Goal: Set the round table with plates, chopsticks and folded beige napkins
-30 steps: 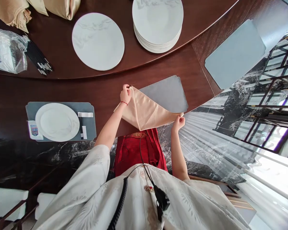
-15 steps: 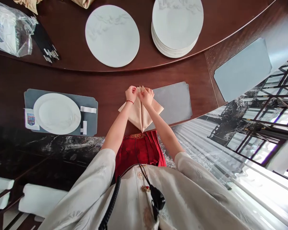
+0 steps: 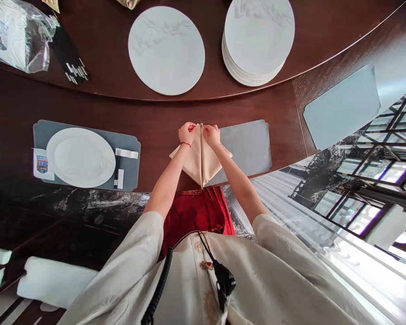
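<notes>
A champagne satin napkin (image 3: 201, 158) lies folded into a pointed kite shape with a centre seam, on the table's dark wood edge and partly over a grey placemat (image 3: 246, 151). My left hand (image 3: 187, 133), with a red string at the wrist, pinches the napkin's upper left edge near the tip. My right hand (image 3: 211, 136) pinches the opposite edge, and the two hands almost meet at the top. The napkin's lower point faces my body.
To the left sits a grey placemat (image 3: 88, 155) with a white plate (image 3: 76, 157), chopsticks (image 3: 116, 169) and a card (image 3: 41, 164). On a raised dark wooden turntable are a marbled plate (image 3: 166, 50), a plate stack (image 3: 259, 43) and a plastic bag (image 3: 16, 36).
The napkin, spread wide between my hands a second ago, is now folded into a narrow point. My hands have come together at its top, and the view has shifted slightly.
</notes>
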A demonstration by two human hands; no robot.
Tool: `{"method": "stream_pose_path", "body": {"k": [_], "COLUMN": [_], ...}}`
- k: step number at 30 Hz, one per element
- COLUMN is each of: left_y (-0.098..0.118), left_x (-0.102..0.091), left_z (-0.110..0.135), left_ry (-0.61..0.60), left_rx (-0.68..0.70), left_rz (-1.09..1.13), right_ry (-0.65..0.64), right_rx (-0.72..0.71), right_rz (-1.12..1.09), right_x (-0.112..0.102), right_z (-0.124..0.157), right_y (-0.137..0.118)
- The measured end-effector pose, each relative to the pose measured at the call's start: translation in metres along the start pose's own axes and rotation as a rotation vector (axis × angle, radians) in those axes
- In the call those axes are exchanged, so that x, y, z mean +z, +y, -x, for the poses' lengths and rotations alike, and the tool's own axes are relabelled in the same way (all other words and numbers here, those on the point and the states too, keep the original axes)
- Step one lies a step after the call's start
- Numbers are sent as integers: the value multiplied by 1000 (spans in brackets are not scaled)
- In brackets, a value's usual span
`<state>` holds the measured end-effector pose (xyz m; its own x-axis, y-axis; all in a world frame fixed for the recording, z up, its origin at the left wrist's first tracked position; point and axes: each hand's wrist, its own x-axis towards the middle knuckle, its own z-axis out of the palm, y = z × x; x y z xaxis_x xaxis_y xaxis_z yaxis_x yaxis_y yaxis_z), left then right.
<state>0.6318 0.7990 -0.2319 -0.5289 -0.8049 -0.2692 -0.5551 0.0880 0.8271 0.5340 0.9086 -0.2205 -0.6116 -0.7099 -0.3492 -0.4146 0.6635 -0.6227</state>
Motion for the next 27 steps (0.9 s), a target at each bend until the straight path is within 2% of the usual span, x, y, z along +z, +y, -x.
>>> {"method": "stream_pose_path", "body": {"k": [3,6,7,9,12,14,16,18,21,24,27], "left_y": [3,7,7,2,-21,-44,-64,-78,-86,-85,-83], "left_x": [-2,-21,-33,-60,-99,-114,-117,-113,-105,-106,-111], "left_z": [-1,12,23,56,120,155,172,172,153,133,119], "left_ry": [-24,-14,-34,-167,-499,-566,-537,-503,-515,-544,-576], "left_rx": [46,200,270,411,590,611,567,526,540,581,600], "left_rz": [-26,-108,-160,-294,-476,-556,-608,-625,-605,-561,-514], "right_ry": [-8,14,11,-64,-350,-492,-512,-473,-477,-521,-508], "right_rx": [-16,-112,-161,-288,-544,-632,-605,-547,-533,-575,-666], "right_rz": [26,52,63,92,134,141,131,116,122,139,119], "right_x": [-4,-18,-25,-38,-49,-50,-44,-36,-28,-28,-33], "right_z": [-6,9,21,54,114,147,165,167,154,138,128], "right_y": [-1,7,13,33,70,90,103,107,107,110,115]}}
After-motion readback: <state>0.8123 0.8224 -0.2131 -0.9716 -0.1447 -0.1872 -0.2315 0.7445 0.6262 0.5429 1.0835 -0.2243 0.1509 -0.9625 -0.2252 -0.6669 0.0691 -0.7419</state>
